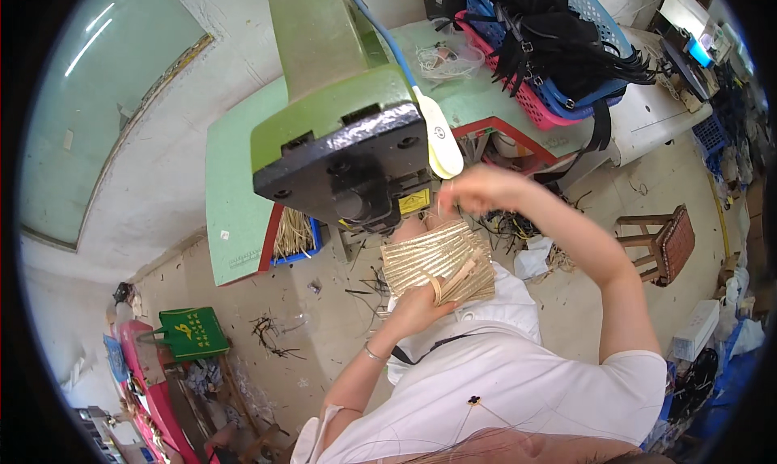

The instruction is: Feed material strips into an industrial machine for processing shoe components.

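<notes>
A shiny gold sheet of ribbed or strip-like material (425,258) lies across my lap. My left hand (417,312) is closed at its near edge, gripping a small bundle of flat gold-tan strips (460,279) that rests on the sheet. My right hand (481,190) is raised above the sheet's far right corner, beside the machine head. Motion smears its fingers, so I cannot make out whether anything is in them. Directly ahead stands a green machine (332,132) with a black underside. A white oval fitting (439,136) hangs on its right side from a blue cable.
The machine stands on a pale green, red-edged table (235,189). A blue bin of tan strips (293,236) sits below. Pink and blue baskets (530,100) hold black fringed bags (558,39). A stool (668,245) stands right, a green bag (193,333) left. Dark scraps litter the floor.
</notes>
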`<state>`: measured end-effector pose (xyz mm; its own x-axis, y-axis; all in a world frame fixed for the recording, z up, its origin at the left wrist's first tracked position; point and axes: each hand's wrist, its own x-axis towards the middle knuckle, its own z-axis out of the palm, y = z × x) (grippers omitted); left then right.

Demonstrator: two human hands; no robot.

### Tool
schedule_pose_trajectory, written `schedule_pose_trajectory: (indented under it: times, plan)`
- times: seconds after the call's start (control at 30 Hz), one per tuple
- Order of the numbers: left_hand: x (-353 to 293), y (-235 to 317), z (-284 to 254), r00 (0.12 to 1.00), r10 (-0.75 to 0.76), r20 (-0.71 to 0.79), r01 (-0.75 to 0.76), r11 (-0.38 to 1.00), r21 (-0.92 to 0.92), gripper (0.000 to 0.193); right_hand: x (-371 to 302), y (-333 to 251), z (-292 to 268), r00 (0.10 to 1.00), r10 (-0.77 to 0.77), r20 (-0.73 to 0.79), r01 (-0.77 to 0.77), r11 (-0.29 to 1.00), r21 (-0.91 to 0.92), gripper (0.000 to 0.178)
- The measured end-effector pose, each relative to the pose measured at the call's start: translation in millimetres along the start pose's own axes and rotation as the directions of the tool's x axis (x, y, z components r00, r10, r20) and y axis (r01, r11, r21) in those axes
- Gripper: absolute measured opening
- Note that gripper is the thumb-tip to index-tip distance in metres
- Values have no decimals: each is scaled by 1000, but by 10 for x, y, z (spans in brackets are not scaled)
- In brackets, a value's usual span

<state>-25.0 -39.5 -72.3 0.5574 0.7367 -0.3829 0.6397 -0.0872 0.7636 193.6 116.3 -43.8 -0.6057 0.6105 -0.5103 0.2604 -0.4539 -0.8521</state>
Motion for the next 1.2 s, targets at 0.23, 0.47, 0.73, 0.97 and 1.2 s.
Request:
schedule_pose_trajectory:
  times: [0.23,0.47,0.73,0.97,1.2]
  plan:
    - [-47,87,91,949,134,286,-142,990,6,44,79,929,684,887,133,442,-250,944,217,35]
    - [-161,-133,192,972,139,189,-94,969,-230,54,-92,569,689,945,57,321,-109,983,145,21]
    - [-218,-222,213,996,15,84,42,769,-638,49,-189,321,915,979,-157,131,196,905,-378,18]
    - [-198,-216,184,970,-77,232,244,392,-887,29,230,545,656,951,-207,-231,132,945,-300,37]
    - [-273,-316,223,982,-75,170,184,261,-948,21,230,508,919,989,3,-149,-22,992,-128,38]
